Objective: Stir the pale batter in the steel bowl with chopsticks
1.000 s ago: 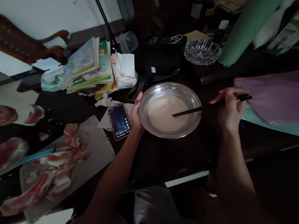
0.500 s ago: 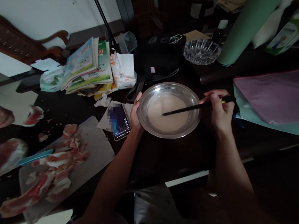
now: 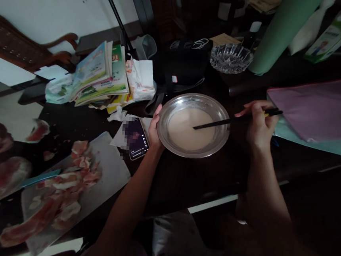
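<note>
A shiny metal bowl (image 3: 172, 102) sits on the dark table and holds a pale batter (image 3: 188, 130). My left hand (image 3: 154, 130) grips the bowl's left rim. To the right of the bowl, my right hand (image 3: 259, 123) is closed on a pair of black chopsticks (image 3: 215, 124). Their tips dip into the batter near the bowl's middle.
A phone (image 3: 135, 137) lies just left of the bowl. A cutting board (image 3: 111, 166) with sliced raw meat (image 3: 59, 198) and a blue-handled knife (image 3: 39, 177) is at lower left. Books (image 3: 100, 76), a tissue pack (image 3: 140, 81), a glass ashtray (image 3: 230, 57) and a pink folder (image 3: 318, 107) crowd the table.
My right hand swept the chopsticks left through the batter and then back to the right. My left hand stayed on the bowl's rim.
</note>
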Available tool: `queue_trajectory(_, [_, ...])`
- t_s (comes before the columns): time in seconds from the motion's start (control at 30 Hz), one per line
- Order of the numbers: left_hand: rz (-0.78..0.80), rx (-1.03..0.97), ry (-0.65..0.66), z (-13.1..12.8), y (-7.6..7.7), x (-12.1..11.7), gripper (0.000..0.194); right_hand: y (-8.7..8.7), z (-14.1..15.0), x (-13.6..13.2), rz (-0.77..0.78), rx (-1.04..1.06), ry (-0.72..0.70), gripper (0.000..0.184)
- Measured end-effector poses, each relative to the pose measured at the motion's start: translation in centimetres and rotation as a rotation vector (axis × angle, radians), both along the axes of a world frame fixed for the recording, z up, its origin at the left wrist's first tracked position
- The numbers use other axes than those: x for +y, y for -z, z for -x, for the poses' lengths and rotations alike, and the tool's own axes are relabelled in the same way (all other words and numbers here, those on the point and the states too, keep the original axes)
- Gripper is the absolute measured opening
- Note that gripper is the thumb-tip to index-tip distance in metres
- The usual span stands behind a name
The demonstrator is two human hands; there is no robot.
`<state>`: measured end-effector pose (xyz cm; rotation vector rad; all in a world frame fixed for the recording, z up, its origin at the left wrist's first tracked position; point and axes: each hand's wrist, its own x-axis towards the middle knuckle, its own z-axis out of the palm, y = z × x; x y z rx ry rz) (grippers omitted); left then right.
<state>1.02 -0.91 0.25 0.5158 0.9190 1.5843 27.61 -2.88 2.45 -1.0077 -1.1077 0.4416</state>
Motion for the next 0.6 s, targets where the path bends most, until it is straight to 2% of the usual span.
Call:
queue_trajectory(0.13, [0.007,-0.005,-0.006,0.03,-0.01,0.03,0.028,-0.1,0.23,-0.16,0.055,-0.019,-0.128,0.021])
queue_trajectory(0.3, [0.001,-0.015,-0.003,-0.08,-0.28,-0.12,0.031,-0.19,0.25,-0.22,0.0,0.017,-0.023,0.022])
queue_trajectory(0.47, [-0.001,-0.017,0.001,-0.09,-0.24,-0.07,0.03,-0.11,0.4,-0.18,0.054,-0.032,-0.133,0.023])
queue_trajectory(0.6, [-0.003,0.012,0.01,0.03,-0.11,-0.05,0.028,-0.28,0.33,-0.19,0.017,-0.017,-0.019,0.025])
